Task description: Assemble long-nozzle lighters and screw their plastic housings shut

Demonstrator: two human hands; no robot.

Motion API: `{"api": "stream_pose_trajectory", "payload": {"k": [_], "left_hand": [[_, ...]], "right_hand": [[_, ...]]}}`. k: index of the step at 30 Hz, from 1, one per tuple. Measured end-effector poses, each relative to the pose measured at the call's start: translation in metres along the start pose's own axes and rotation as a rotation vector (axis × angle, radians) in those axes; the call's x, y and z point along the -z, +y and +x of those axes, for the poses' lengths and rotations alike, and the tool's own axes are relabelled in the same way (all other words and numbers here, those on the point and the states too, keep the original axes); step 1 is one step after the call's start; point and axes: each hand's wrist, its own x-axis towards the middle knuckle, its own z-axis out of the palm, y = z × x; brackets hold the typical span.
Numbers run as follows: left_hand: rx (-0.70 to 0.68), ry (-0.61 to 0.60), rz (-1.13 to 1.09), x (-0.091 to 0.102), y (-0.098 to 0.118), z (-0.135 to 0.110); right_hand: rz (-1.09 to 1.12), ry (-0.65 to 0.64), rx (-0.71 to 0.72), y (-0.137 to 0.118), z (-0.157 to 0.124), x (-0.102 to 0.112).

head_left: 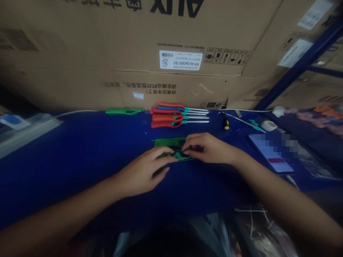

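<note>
On the blue table, a bright green plastic piece [164,142], seemingly part of a lighter casing, lies under both hands. My left hand [144,169] reaches in from the left, its fingertips closed around the near side of the green lighter casing. Above the casing's right part, the thumb and fingers of my right hand [207,148] are pinched together; what sits between them is hidden. A small teal part [179,155] shows between the two hands. Just behind lie several long-nosed lighters [167,117] with red, orange and blue handles and metal barrels pointing right.
A large cardboard carton [107,67] walls off the table's back. Another green handle piece [124,111] rests against it. To the right are a yellow-and-black screwdriver [226,123], a metal rod with teal fitting [243,120] and a phone [270,153]. Plastic bags [34,132] lie left.
</note>
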Motion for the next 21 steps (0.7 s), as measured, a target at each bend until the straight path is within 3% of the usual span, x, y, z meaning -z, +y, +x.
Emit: {"api": "stream_pose_trajectory", "payload": {"k": [3,5,9,13,17,19,21], "left_hand": [[-0.012,0.012,0.015,0.005,-0.003,-0.001],[-0.014,0.006,0.053,0.009,-0.006,-0.001],[0.005,0.004,0.065,0.010,-0.012,0.000],[0.020,0.060,0.044,0.007,-0.013,-0.001],[-0.008,0.242,0.182,0.014,-0.011,0.001],[-0.023,0.306,0.240,0.019,-0.011,0.002],[-0.045,0.331,0.255,0.022,-0.013,0.003]], "right_hand": [[-0.192,0.094,-0.038,0.008,-0.001,0.001],[-0.315,0.081,-0.082,0.015,-0.002,0.002],[-0.352,0.047,-0.118,0.023,-0.002,0.001],[-0.387,0.149,-0.092,0.021,-0.001,0.002],[-0.164,0.363,-0.156,0.012,0.003,0.001],[0.083,0.387,-0.229,0.007,0.004,0.000],[0.320,0.334,-0.302,0.003,0.005,0.000]]}}
